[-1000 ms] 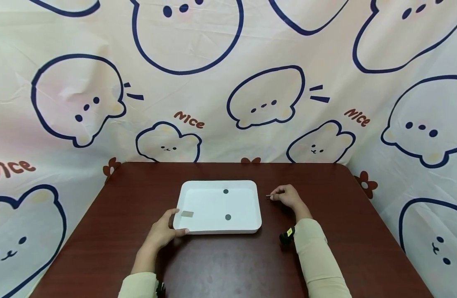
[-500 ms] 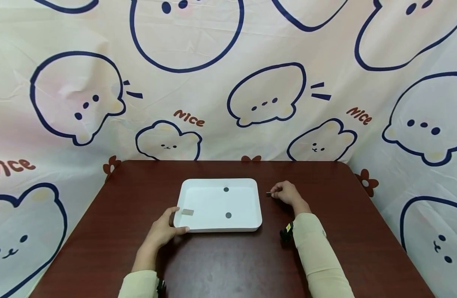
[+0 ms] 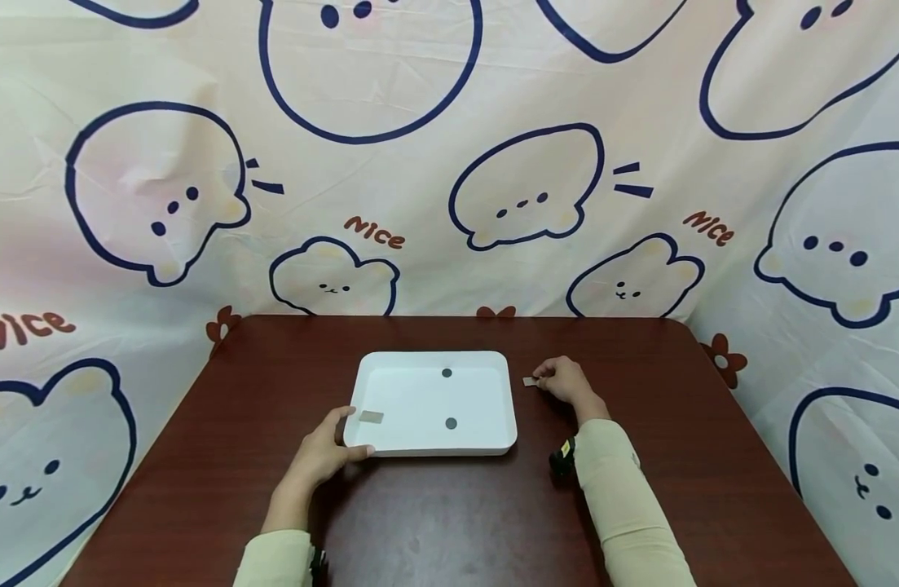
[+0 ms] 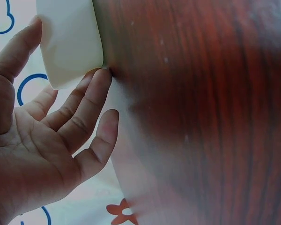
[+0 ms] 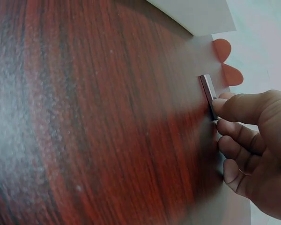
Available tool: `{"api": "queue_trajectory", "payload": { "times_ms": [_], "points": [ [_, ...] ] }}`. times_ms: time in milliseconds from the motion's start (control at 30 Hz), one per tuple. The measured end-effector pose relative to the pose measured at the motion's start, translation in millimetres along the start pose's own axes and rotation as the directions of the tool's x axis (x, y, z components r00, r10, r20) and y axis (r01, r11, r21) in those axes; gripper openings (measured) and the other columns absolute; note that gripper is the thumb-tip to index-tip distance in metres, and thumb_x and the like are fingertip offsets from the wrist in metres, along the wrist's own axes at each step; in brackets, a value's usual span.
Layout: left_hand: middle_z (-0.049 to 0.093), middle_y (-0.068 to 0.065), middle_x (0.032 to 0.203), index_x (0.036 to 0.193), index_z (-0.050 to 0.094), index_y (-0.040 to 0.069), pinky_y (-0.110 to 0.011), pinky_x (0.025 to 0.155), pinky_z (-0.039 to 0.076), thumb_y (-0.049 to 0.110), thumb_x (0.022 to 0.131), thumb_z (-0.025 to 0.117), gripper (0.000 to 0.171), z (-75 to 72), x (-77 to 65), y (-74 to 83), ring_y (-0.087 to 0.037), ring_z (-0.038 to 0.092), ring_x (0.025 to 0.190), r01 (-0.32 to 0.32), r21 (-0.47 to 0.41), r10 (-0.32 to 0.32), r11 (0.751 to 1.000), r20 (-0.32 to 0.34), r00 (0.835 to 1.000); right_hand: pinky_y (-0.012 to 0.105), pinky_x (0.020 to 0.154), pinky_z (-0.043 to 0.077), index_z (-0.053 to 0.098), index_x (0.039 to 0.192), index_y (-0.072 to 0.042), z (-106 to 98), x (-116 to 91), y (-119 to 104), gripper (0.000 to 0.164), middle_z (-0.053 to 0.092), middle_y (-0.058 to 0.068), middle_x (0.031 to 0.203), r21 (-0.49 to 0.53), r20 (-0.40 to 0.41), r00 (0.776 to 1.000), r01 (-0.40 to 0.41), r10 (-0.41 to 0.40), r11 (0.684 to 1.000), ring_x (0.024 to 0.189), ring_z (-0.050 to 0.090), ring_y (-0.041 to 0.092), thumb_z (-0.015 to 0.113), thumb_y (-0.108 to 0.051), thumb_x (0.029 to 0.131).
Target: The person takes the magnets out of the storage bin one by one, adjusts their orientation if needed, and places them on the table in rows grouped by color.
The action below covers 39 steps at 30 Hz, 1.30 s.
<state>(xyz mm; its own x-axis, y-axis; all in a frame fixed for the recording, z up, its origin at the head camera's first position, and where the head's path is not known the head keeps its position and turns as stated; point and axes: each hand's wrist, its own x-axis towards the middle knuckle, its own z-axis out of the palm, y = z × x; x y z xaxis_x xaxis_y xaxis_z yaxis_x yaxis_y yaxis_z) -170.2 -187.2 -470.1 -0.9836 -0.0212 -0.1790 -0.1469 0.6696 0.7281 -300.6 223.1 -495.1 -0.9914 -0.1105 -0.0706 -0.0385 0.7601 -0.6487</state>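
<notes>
Pale cloth (image 3: 420,179), printed with blue outlines and red lettering, closes off the far side and both flanks of the brown desk (image 3: 449,522). Between the desk's far edge and the white tray (image 3: 405,395) runs a narrow strip of wood; wider margins lie toward the left and right edges, and a broad stretch spreads on the near side, flanked by the two forearms.

At the tray's near-left corner, the left hand (image 3: 320,452) grips the rim, thumb on the near edge and fingers on the left edge, so that corner is taken up. Just beyond the tray's right edge, toward its far corner, the right hand (image 3: 566,381) pinches a small block (image 3: 529,381) between thumb and fingers. Block and tray are apart; whether the block touches the desk is hard to tell from the right wrist view.

Inside the tray lie a far disc (image 3: 447,372) and a near disc (image 3: 451,423), both dark and right of the middle, and a grey rectangle (image 3: 371,417) by the left edge, near the left hand. The tray's right wall stands between block and discs. Toward the desk's near right, the right sleeve (image 3: 628,497) covers some surface, with a black wrist unit (image 3: 562,459) beside its cuff.
</notes>
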Motion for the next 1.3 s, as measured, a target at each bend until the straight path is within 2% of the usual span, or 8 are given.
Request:
{"api": "queue_trajectory", "payload": {
  "times_ms": [133, 333, 633, 800, 967, 1167, 1300],
  "points": [
    [0.048, -0.028, 0.124, 0.137, 0.038, 0.006, -0.050, 0.080, 0.040, 0.032, 0.071, 0.082, 0.084, 1.0, -0.2, 0.1, -0.038, 0.049, 0.104, 0.014, 0.002, -0.014, 1.000, 0.000, 1.000, 0.039, 0.074, 0.044, 0.071, 0.094, -0.005, -2, -4, -1, 0.011, 0.063, 0.006, 0.090, 0.009, 0.009, 1.000, -0.002, 0.002, 1.000, 0.083, 0.054, 0.024, 0.066, -0.006, 0.084],
    [0.054, -0.024, 0.115, 0.137, 0.038, 0.006, -0.048, 0.076, 0.042, 0.036, 0.069, 0.082, 0.086, 1.9, -0.3, 2.8, -0.034, 0.052, 0.095, -0.003, -0.005, 0.003, 1.000, 0.005, 1.000, 0.042, 0.076, 0.042, 0.068, 0.102, -0.006, -7, -18, -4, 0.017, 0.060, 0.009, 0.097, 0.051, -0.009, 0.999, -0.049, 0.050, 0.997, 0.088, 0.052, 0.026, 0.065, -0.011, 0.086],
    [0.055, -0.021, 0.112, 0.136, 0.039, 0.006, -0.047, 0.075, 0.042, 0.031, 0.071, 0.082, 0.082, -1.0, 0.0, -1.3, -0.033, 0.051, 0.092, 0.014, 0.005, -0.014, 1.000, -0.004, 1.000, 0.045, 0.083, 0.041, 0.064, 0.117, -0.006, -8, -39, -24, 0.032, 0.058, 0.012, 0.109, 0.218, 0.008, 0.997, -0.074, 0.074, 0.973, 0.100, 0.049, 0.029, 0.066, -0.015, 0.087],
    [0.055, -0.021, 0.111, 0.135, 0.040, 0.007, -0.047, 0.075, 0.042, 0.031, 0.069, 0.083, 0.082, -1.4, 1.7, -0.9, -0.032, 0.051, 0.092, 0.017, -0.011, -0.017, 1.000, -0.001, 1.000, 0.045, 0.083, 0.042, 0.062, 0.118, -0.004, -4, -51, -39, 0.035, 0.059, 0.013, 0.108, 0.297, 0.012, 0.999, -0.050, 0.049, 0.953, 0.100, 0.051, 0.028, 0.067, -0.013, 0.085],
    [0.056, -0.019, 0.105, 0.134, 0.040, 0.007, -0.045, 0.073, 0.042, 0.029, 0.069, 0.083, 0.081, -1.8, 2.1, 1.8, -0.030, 0.052, 0.087, 0.021, -0.017, -0.021, 1.000, 0.014, 1.000, 0.043, 0.083, 0.044, 0.062, 0.120, -0.005, 3, -58, -52, 0.037, 0.059, 0.013, 0.113, 0.335, 0.007, 0.999, -0.039, 0.039, 0.941, 0.100, 0.054, 0.026, 0.068, -0.013, 0.085],
    [0.056, -0.021, 0.109, 0.134, 0.042, 0.007, -0.045, 0.074, 0.042, 0.028, 0.071, 0.082, 0.078, -2.7, 3.1, 4.5, -0.030, 0.052, 0.088, 0.016, -0.007, -0.015, 1.000, 0.023, 1.000, 0.039, 0.078, 0.047, 0.063, 0.119, -0.006, 10, -58, -71, 0.036, 0.060, 0.013, 0.111, 0.378, 0.005, 1.000, 0.016, -0.020, 0.926, 0.096, 0.054, 0.024, 0.070, -0.011, 0.083],
    [0.055, -0.024, 0.113, 0.135, 0.041, 0.006, -0.047, 0.077, 0.042, 0.029, 0.070, 0.082, 0.080, -2.0, 2.1, 5.0, -0.032, 0.053, 0.092, 0.020, -0.027, -0.020, 0.999, 0.028, 0.999, 0.037, 0.077, 0.048, 0.064, 0.117, -0.009, 20, -54, -86, 0.036, 0.060, 0.014, 0.113, 0.402, 0.031, 0.998, 0.036, -0.053, 0.915, 0.094, 0.055, 0.023, 0.072, -0.010, 0.082]
  ]
}}
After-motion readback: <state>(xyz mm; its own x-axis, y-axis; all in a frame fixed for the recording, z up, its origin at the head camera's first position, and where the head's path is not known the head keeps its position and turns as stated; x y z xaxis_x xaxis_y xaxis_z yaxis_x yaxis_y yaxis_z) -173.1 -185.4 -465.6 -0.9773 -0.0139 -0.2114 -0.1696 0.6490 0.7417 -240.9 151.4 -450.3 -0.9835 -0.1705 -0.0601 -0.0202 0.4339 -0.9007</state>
